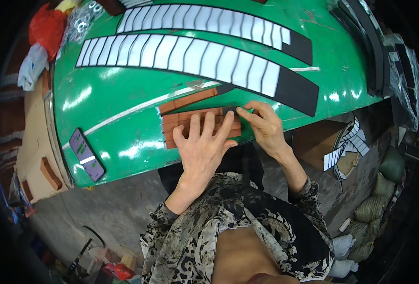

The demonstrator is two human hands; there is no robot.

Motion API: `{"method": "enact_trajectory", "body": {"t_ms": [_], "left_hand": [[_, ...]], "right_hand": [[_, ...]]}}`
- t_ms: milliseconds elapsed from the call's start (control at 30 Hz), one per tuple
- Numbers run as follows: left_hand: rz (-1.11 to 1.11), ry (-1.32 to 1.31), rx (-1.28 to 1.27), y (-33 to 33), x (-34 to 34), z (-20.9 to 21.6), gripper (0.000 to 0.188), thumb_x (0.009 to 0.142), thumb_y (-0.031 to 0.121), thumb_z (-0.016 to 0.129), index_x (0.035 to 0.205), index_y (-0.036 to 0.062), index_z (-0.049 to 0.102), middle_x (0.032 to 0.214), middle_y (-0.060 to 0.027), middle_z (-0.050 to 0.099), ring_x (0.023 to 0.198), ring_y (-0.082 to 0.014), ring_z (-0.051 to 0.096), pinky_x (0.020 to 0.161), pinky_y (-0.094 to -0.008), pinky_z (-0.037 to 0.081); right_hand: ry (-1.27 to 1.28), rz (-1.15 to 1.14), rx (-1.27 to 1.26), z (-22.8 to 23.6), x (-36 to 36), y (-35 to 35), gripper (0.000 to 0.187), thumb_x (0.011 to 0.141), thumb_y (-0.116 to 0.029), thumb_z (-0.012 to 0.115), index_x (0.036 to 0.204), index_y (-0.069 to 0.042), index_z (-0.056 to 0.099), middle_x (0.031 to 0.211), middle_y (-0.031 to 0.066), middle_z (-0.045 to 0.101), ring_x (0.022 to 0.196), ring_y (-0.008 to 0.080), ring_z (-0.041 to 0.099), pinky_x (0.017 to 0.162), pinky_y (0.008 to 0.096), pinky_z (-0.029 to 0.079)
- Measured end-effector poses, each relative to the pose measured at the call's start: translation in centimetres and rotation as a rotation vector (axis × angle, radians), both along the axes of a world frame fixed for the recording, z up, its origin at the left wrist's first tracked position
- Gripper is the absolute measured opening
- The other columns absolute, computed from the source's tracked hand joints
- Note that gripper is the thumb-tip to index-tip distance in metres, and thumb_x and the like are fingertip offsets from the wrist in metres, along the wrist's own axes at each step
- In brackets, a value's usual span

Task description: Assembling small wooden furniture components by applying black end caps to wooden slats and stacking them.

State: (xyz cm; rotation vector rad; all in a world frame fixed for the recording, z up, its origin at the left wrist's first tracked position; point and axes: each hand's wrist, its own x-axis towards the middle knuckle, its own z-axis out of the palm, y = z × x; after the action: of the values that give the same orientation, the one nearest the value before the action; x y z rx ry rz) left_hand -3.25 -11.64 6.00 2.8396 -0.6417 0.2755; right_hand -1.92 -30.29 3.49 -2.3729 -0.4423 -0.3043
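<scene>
Several reddish-brown grooved strips [169, 124] lie side by side near the front edge of the green table. My left hand [201, 146] rests flat on them with its fingers spread, the index fingertip near a small black piece [229, 109] at their right end. My right hand [266, 127] is pinched at the right tip of that black piece; its fingers partly hide the contact. Just beyond lies another brown strip [188, 100] set at a slant, with a black end to its right.
Two long black strips with white segments, one nearer [171, 54] and one farther [205, 16], curve across the green table [119, 111]. A phone [87, 155] lies at the left. Black strips in plastic [406, 80] stand at the right. Below is an open cardboard box [313, 142].
</scene>
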Motion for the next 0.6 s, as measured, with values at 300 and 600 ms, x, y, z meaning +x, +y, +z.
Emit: {"method": "enact_trajectory", "body": {"t_ms": [300,600], "left_hand": [[0.035,-0.028,0.027,-0.6,0.3,-0.6,0.062,0.066,0.048,0.068,0.123,0.0264,0.058,0.115,-0.0071,0.052,0.109,-0.0282,0.045,0.084,-0.0488,0.032],[-0.035,-0.015,0.006,0.8,-1.5,-0.8,0.064,0.069,0.032,0.074,0.128,0.0163,0.053,0.122,-0.0094,0.052,0.114,-0.0305,0.047,0.094,-0.0568,0.029]], "right_hand": [[0.004,-0.257,0.026,0.5,3.4,-7.1,0.020,0.079,-0.002,0.063,0.098,-0.006,0.066,0.090,0.0096,0.062,0.082,0.0264,0.061,0.068,0.0334,0.050],[0.092,-0.351,-0.221,-0.9,12.6,-13.5,0.023,0.081,-0.014,0.065,0.102,-0.008,0.066,0.100,0.0081,0.062,0.092,0.0297,0.060,0.077,0.0388,0.048]]}}
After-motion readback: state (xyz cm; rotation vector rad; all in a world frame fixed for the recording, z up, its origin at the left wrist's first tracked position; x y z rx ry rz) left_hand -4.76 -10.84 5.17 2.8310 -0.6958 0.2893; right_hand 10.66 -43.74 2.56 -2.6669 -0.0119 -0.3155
